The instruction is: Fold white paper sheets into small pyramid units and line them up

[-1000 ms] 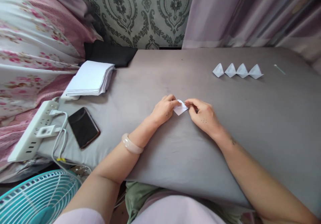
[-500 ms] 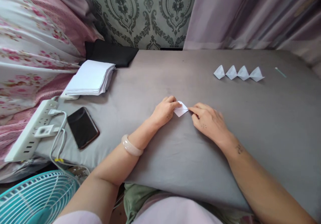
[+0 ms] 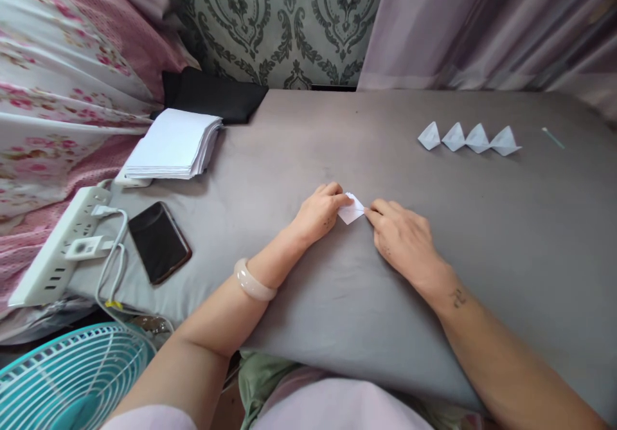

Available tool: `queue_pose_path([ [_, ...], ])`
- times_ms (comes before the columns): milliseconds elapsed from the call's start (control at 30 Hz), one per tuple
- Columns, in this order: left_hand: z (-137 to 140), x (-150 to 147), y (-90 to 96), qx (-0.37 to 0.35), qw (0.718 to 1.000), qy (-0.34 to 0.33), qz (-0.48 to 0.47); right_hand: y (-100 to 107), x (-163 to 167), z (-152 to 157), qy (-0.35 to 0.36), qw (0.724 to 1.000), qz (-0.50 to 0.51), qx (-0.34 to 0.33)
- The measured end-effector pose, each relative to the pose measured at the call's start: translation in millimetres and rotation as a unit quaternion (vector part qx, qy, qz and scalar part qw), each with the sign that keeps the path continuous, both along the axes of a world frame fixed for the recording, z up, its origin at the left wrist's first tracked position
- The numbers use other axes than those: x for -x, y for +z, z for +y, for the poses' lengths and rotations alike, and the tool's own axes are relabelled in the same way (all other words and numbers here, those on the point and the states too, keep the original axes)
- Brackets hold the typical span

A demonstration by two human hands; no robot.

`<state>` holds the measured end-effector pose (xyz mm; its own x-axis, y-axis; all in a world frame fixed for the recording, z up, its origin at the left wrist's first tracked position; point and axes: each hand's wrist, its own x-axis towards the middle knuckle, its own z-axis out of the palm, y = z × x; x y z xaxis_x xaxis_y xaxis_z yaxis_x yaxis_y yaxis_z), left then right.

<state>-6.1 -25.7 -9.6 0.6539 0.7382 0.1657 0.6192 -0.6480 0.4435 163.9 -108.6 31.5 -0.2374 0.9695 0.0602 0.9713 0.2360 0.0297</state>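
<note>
A small folded white paper (image 3: 351,211) lies on the grey cloth surface between my hands. My left hand (image 3: 321,213) holds its left side, fingers closed and the forefinger pressing on its top. At the paper's right corner, my right hand (image 3: 402,234) has its fingertips closed on the tip. Several folded white paper pieces (image 3: 478,139) with pointed tops stand in a row farther back on the right.
A stack of white paper (image 3: 173,144) sits at the back left beside a black folded item (image 3: 212,96). Nearer are a phone (image 3: 160,242), a power strip (image 3: 60,247) with cables, and a turquoise fan (image 3: 77,378). A thin stick (image 3: 553,138) lies far right.
My right hand has turned slightly, with its fingers drawn closer together at the paper's right corner. The left hand keeps its hold. The camera view has shifted a little.
</note>
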Motion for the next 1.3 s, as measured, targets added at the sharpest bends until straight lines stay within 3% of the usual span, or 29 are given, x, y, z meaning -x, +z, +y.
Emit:
queue_pose_path([
  [100, 1, 0, -1.2, 0.012, 1.000, 0.005, -0.013, -4, 3, 2, -0.003, 1.000, -0.003, -0.007],
  [200, 3, 0, -3.3, 0.023, 0.999, 0.012, -0.034, -11, -8, 9, -0.051, 0.989, 0.132, -0.033],
  [300, 6, -1, -5.6, 0.032, 0.998, 0.008, -0.053, -15, -19, 20, -0.100, 0.934, 0.319, -0.123],
  [400, 8, -3, -6.5, 0.037, 0.997, 0.007, -0.071, -16, -12, 31, -0.105, 0.903, 0.405, -0.100],
  [467, 8, -4, -5.2, 0.041, 0.995, 0.005, -0.092, -19, -2, 36, -0.085, 0.914, 0.393, -0.057],
  [567, 9, -2, 1.0, 0.082, 0.987, 0.036, -0.135, -25, 10, 38, -0.051, 0.940, 0.335, -0.049],
  [700, 10, 12, 15.3, 0.160, 0.948, 0.198, -0.191, -30, 16, 30, -0.033, 0.962, 0.265, -0.062],
  [767, 10, 21, 22.5, 0.181, 0.934, 0.240, -0.192, -29, 19, 24, -0.032, 0.971, 0.229, -0.061],
  [967, 0, 25, 32.2, 0.247, 0.939, 0.179, -0.162, -28, 26, 19, -0.029, 0.985, 0.166, -0.045],
  [1100, -5, 17, 29.2, 0.233, 0.951, 0.155, -0.134, -30, 26, 20, -0.030, 0.985, 0.162, -0.045],
  [1300, -4, 13, 22.1, 0.215, 0.955, 0.180, -0.102, -30, 27, 18, -0.038, 0.985, 0.165, -0.042],
])
